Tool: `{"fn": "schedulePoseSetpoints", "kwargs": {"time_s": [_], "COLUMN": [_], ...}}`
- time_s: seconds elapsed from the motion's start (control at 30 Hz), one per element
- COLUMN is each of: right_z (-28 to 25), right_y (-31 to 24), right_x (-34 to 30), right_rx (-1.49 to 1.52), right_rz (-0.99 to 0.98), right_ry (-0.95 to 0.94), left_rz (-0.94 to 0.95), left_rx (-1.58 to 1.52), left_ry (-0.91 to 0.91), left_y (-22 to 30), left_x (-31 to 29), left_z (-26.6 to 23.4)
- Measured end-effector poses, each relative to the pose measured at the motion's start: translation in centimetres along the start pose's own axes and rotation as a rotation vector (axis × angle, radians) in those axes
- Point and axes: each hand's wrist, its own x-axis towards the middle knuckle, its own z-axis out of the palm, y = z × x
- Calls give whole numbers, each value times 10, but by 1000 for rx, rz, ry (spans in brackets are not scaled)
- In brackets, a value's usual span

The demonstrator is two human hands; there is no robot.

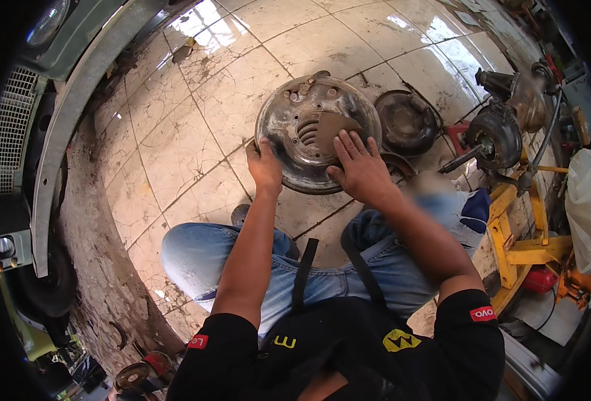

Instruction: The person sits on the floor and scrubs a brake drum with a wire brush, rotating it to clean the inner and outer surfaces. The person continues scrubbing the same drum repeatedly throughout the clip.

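Metal disc (302,113) between our hands

It sits before us over tiled floor (182,160). Our left hand (264,167) grips its near-left rim, fingers mostly hidden. Our right hand (362,164), nearer the brown sheet (333,130), rests nearly flat, fingers slightly parted, fingertips touching it; the sheet extends forward and left of them.

brown sheet (332,134); grey disc (287,130), brown-stained; yellow stand (503,234); cream floor (178,150), dark-gridded

a vehicle repair workshop, a car grille (5,130) and metal bumper (50,167) at the left, stained, cracked floor tiles (168,140), a worn round metal plate (315,110), a black drum (402,123) beside it, a greasy axle (530,100) near a yellow stand (539,251)
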Motion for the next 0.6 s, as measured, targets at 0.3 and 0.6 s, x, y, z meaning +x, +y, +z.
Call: {"fn": "schedulePoseSetpoints", "kwargs": {"time_s": [0.3, 0.6], "right_z": [-7, -5], "right_y": [-8, -11], "right_x": [-2, -3], "right_rx": [-120, -29], "right_rz": [51, 0], "right_ry": [-80, -119], "left_rz": [17, 36], "left_rx": [42, -8], "left_ry": [5, 3], "left_y": [-1, -8], "left_x": [-1, 5], "left_z": [-3, -1]}}
